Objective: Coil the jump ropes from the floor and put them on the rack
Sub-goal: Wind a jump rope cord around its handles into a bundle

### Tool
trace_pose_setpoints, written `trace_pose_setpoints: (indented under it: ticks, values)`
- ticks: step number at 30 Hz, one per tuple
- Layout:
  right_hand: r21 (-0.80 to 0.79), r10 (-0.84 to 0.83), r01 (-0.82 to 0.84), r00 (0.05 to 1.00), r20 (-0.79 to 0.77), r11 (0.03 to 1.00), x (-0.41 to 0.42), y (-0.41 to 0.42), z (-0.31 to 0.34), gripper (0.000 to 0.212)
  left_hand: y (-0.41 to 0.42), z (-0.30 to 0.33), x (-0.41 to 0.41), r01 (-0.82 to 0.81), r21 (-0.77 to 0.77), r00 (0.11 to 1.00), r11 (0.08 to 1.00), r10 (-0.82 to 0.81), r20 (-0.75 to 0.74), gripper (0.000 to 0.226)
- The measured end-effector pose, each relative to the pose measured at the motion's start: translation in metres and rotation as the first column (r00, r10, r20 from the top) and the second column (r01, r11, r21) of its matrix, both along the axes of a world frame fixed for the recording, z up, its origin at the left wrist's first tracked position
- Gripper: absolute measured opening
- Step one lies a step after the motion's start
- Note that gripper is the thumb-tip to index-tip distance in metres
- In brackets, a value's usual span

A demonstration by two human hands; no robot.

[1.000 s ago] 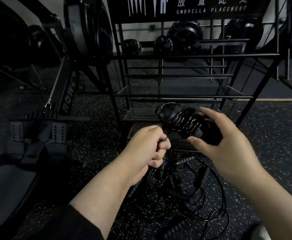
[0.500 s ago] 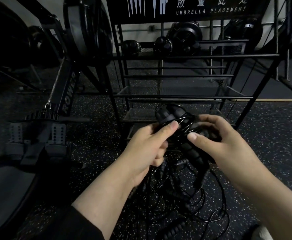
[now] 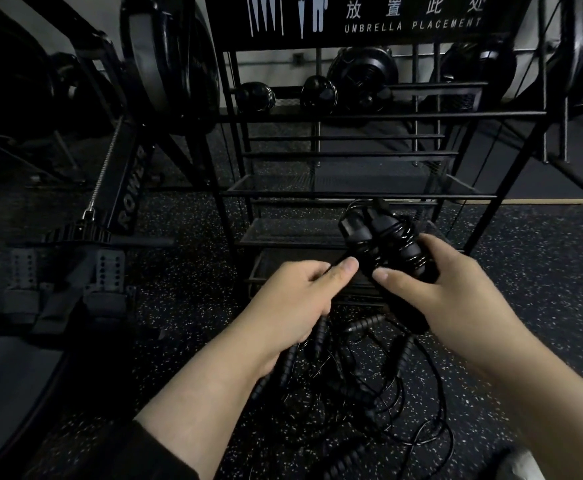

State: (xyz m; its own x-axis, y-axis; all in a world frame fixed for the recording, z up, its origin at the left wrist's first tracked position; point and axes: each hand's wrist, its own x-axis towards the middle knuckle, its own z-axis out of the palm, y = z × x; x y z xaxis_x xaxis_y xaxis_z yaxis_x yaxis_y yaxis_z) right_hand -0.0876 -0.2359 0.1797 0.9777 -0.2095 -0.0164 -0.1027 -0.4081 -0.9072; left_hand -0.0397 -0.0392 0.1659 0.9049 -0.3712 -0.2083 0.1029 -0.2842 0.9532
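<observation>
My right hand (image 3: 445, 292) grips a black jump rope bundle (image 3: 383, 237), its two handles side by side with thin cord wound around them, held in front of the lower shelves of the black metal rack (image 3: 352, 195). My left hand (image 3: 297, 296) pinches the loose cord end beside the bundle, thumb stretched toward it. Below my hands, a tangle of other black jump ropes (image 3: 362, 386) with ribbed handles lies on the speckled floor.
A rowing machine (image 3: 123, 188) with footplates stands to the left. Coiled ropes (image 3: 319, 95) sit on the rack's upper shelf under an "UMBRELLA PLACEMENT" sign (image 3: 411, 22). Speckled rubber floor (image 3: 542, 271) spreads to the right.
My left hand rose from below the bundle up to it, leading the cord around the handles. My right hand closed tighter on the bundle and shifted slightly right.
</observation>
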Motion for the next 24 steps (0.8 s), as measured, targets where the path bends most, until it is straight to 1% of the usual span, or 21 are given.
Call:
trace_pose_setpoints:
  ticks: [1,2,4,6,9,11,12,13,14,17,20,22,24]
  values:
    - [-0.109,0.005,-0.006,1.000,-0.013,0.994,0.001,-0.001,-0.001,0.069,0.000,-0.001,0.000,-0.001,0.016,1.000,1.000,0.001,0.001,0.064]
    - [-0.175,0.016,-0.018,1.000,-0.012,0.984,0.002,0.001,-0.001,0.062,0.000,-0.001,-0.001,0.003,0.034,1.000,0.999,-0.003,-0.001,0.066]
    - [-0.250,0.055,-0.054,0.998,-0.004,0.967,0.000,0.007,-0.002,0.055,-0.001,-0.002,-0.002,0.014,0.058,1.000,0.998,-0.014,-0.006,0.072]
    - [-0.323,0.082,-0.074,0.997,0.011,0.944,-0.001,0.012,-0.007,0.059,-0.002,-0.004,-0.002,0.003,0.052,1.000,0.999,-0.002,-0.023,0.074]
    - [-0.408,0.138,-0.127,0.990,-0.003,0.904,-0.002,0.020,-0.010,0.072,-0.004,-0.003,-0.006,-0.043,0.022,0.996,0.999,0.044,-0.077,0.076]
    - [-0.433,0.202,-0.197,0.979,-0.034,0.880,-0.003,0.022,-0.011,0.078,-0.006,-0.002,-0.008,-0.082,-0.022,0.990,0.996,0.079,-0.121,0.070]
    - [-0.431,0.234,-0.234,0.971,-0.055,0.871,-0.004,0.023,-0.011,0.078,-0.006,-0.002,-0.009,-0.097,-0.045,0.986,0.994,0.090,-0.138,0.061]
    - [-0.403,0.258,-0.262,0.964,-0.065,0.877,-0.005,0.022,-0.012,0.074,-0.006,-0.002,-0.009,-0.105,-0.066,0.984,0.992,0.095,-0.148,0.050]
    - [-0.350,0.267,-0.269,0.962,-0.054,0.898,-0.005,0.021,-0.012,0.068,-0.006,0.000,-0.009,-0.108,-0.084,0.984,0.991,0.095,-0.153,0.044]
    - [-0.161,0.249,-0.241,0.968,0.033,0.957,-0.002,0.016,-0.012,0.055,-0.006,0.002,-0.008,-0.096,-0.104,0.987,0.990,0.082,-0.135,0.041]
    - [-0.015,0.265,-0.265,0.964,0.018,0.964,-0.001,0.011,-0.012,0.058,-0.007,0.005,-0.008,-0.096,-0.095,0.988,0.991,0.084,-0.126,0.040]
    - [-0.007,0.247,-0.247,0.969,0.007,0.969,-0.002,0.011,-0.008,0.061,-0.006,0.007,-0.006,-0.091,-0.081,0.989,0.993,0.080,-0.128,0.054]
    - [-0.067,0.204,-0.203,0.979,0.016,0.977,-0.002,0.009,-0.003,0.071,-0.004,0.008,-0.006,-0.059,-0.085,0.992,0.995,0.049,-0.116,0.050]
